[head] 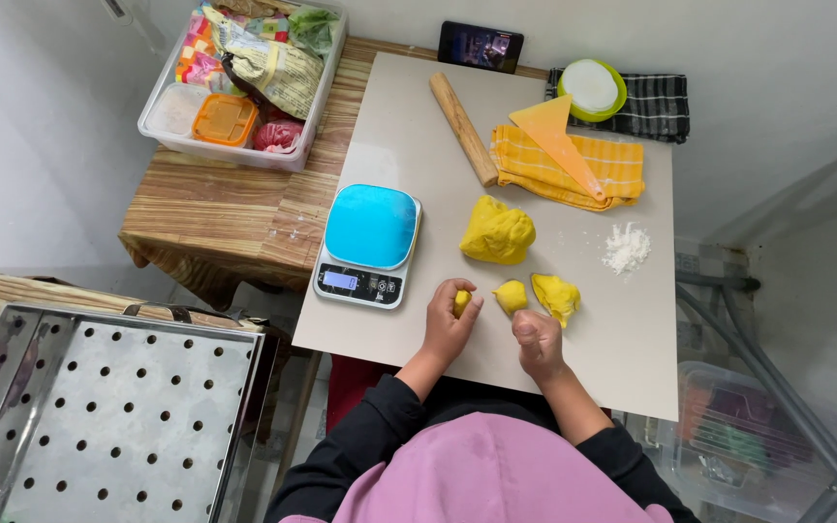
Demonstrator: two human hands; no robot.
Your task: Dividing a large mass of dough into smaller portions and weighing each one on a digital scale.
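Head view, looking down on a pale beige rectangular counter point(573, 368). Left hand point(448, 324) curled around a small yellow dough piece point(461, 301), just right of a digital kitchen scale with a blue top point(368, 242). Right hand point(538, 339) closed in a loose fist near the front edge, its contents impossible to tell. Second small yellow dough ball point(511, 296) and a torn yellow dough chunk point(556, 295) close between and beside the hands; large yellow dough lump point(497, 230) further back. Portioning seemingly under way; any move toward the scale short and unobstructed. White flour pile point(625, 248) and wooden rolling pin point(463, 128) well apart; perforated steel tray point(99, 416) beyond the left edge.
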